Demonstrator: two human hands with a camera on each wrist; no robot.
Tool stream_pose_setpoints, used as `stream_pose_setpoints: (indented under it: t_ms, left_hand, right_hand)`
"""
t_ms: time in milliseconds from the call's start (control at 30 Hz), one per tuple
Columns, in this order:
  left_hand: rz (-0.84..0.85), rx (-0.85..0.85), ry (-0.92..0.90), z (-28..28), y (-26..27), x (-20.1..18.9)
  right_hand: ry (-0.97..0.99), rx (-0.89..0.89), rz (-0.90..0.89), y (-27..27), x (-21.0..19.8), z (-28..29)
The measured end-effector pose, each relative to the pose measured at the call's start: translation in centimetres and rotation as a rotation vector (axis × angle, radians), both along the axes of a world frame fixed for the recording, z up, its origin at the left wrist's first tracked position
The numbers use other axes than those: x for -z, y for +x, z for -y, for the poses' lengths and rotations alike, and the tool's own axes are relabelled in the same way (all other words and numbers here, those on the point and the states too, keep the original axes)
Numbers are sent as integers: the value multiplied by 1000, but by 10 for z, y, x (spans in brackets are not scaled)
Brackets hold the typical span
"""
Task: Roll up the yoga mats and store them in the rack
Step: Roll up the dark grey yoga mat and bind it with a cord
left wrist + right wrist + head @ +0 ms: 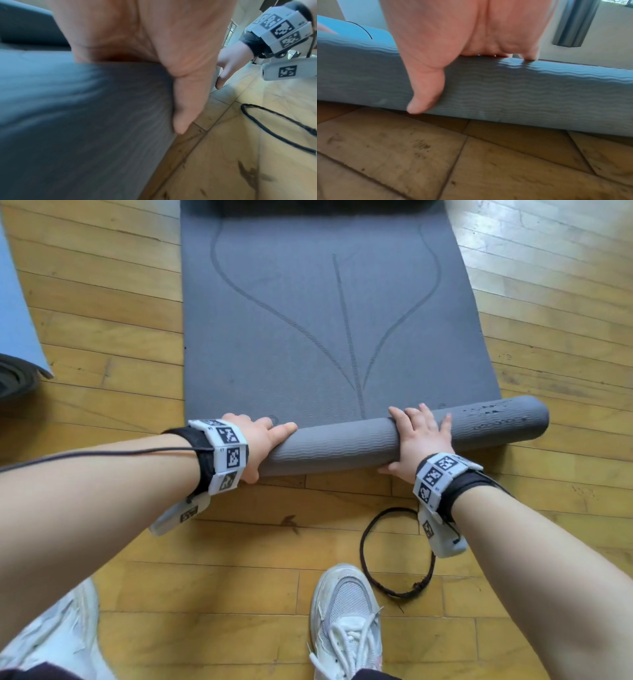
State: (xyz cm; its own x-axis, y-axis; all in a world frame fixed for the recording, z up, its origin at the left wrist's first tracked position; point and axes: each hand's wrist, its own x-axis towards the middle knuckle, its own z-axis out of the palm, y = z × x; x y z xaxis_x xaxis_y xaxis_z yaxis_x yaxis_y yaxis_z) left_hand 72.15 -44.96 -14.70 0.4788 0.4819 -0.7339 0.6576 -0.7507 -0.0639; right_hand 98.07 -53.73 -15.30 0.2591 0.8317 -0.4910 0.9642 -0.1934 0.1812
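Grey yoga mat [329, 313] flat on wood floor [102, 313], near end rolled into a tube under both hands. Left hand [263, 440] wrapped over tube's left end, thumb beneath. Right hand [418, 440] draped over tube right of centre, fingers on top, thumb against near side. Wavy ribbed underside, curved line pattern on top.

A matt grey foam mat [329, 337] with a wavy ribbed underside is seen on glossy wooden floorboards [102, 313].

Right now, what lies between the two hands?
Only the rolled part of the grey mat spans from left hand to right hand, seen in the head view.
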Motion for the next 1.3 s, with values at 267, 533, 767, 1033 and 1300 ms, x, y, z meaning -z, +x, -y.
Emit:
stream_pose_setpoints:
  t_ms: [267,533,767,1033,1300]
  left_hand:
    - [8,-33,-62,-13,3,-1]
    - [182,-211,160,34,-6,4]
    - [133,-232,172,43,-8,20]
    - [116,-243,178,21,-5,16]
    - [156,-330,212,27,-12,8]
  right_hand:
    - [-102,8,-24,1,0,-19]
    - [-203,-20,-37,4,-8,-47]
    - [-191,-25,-28,-3,-12,-38]
    - [-111,-65,-18,-17,-4,-25]
    - [-175,-39,-35,-16,-9,-51]
